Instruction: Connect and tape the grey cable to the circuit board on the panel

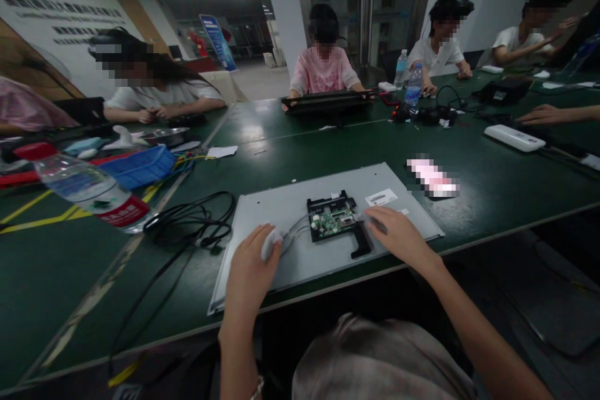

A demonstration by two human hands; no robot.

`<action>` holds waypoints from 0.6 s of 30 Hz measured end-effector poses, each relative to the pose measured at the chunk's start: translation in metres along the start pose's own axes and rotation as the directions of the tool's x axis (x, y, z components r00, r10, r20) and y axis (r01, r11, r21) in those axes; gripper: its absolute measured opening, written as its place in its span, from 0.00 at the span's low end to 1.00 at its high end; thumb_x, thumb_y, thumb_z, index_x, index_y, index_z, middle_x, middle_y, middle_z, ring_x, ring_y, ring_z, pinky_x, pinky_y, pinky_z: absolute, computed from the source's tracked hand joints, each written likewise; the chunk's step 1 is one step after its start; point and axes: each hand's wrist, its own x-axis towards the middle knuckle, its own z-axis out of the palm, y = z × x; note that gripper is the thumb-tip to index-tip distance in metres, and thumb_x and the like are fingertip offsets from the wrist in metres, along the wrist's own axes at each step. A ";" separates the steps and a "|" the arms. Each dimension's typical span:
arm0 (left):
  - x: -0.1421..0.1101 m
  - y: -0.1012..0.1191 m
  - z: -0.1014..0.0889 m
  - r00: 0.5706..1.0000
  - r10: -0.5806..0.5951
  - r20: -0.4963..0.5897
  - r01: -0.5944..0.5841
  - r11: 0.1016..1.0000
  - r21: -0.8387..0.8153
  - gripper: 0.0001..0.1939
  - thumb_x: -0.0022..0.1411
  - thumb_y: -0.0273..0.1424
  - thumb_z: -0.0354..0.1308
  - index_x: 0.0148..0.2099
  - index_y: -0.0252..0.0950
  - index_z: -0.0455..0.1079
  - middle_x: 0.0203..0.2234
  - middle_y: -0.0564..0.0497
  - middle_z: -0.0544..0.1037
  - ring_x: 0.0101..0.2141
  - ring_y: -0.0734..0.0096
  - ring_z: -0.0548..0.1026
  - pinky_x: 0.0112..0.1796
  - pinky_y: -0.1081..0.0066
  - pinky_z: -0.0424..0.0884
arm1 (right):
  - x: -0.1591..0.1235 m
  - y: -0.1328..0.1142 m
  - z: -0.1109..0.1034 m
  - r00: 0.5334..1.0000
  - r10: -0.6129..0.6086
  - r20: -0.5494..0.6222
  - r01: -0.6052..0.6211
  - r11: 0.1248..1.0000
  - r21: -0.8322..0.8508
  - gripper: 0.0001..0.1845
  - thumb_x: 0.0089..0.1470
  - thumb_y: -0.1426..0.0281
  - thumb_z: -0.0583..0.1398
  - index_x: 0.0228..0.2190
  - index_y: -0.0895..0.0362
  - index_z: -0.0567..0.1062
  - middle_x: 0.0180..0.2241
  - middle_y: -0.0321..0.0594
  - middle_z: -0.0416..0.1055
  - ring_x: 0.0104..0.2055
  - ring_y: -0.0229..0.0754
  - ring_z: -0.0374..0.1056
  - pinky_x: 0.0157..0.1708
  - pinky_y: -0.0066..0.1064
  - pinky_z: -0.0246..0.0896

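Note:
A flat grey metal panel, like the back of a display, lies on the table before me. On its middle sits a green circuit board in a black plastic bracket. Grey cables run from the board's left side toward my left hand. That hand is closed around a small white object over the panel's left part; its kind is unclear. At the board's right edge, the fingers of my right hand are drawn together near a small pale piece, which is too blurred to name.
Left of the panel lie coiled black cables, a tilted water bottle and a blue basket. A phone lies beyond its right corner, and a white power strip farther right. Several people sit around the table.

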 end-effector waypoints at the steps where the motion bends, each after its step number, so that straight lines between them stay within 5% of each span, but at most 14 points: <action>1: -0.001 -0.005 -0.002 1.000 -0.008 0.026 0.009 1.000 -0.007 0.20 0.63 0.41 0.49 0.49 0.35 0.70 0.49 0.42 0.77 0.51 0.57 0.73 0.54 0.56 0.67 | 0.001 -0.002 0.000 1.000 -0.008 0.015 0.008 1.000 0.009 0.17 0.59 0.70 0.54 0.49 0.55 0.73 0.50 0.45 0.73 0.52 0.46 0.68 0.55 0.42 0.62; 7: -0.004 -0.006 -0.004 0.990 -0.056 0.131 0.058 0.998 -0.016 0.19 0.62 0.43 0.50 0.47 0.37 0.73 0.47 0.46 0.79 0.47 0.61 0.77 0.51 0.62 0.70 | 0.010 -0.007 0.002 0.998 -0.027 0.060 0.026 1.000 0.015 0.16 0.59 0.70 0.55 0.48 0.53 0.73 0.47 0.42 0.74 0.50 0.44 0.69 0.53 0.40 0.64; 18: 0.002 -0.013 0.000 0.996 -0.038 0.077 0.025 0.986 0.164 0.17 0.66 0.36 0.46 0.46 0.38 0.74 0.44 0.46 0.80 0.45 0.58 0.78 0.49 0.59 0.71 | 0.017 -0.009 0.006 0.997 -0.063 0.042 0.069 0.985 -0.158 0.15 0.61 0.75 0.52 0.43 0.55 0.77 0.43 0.42 0.77 0.45 0.46 0.71 0.49 0.41 0.65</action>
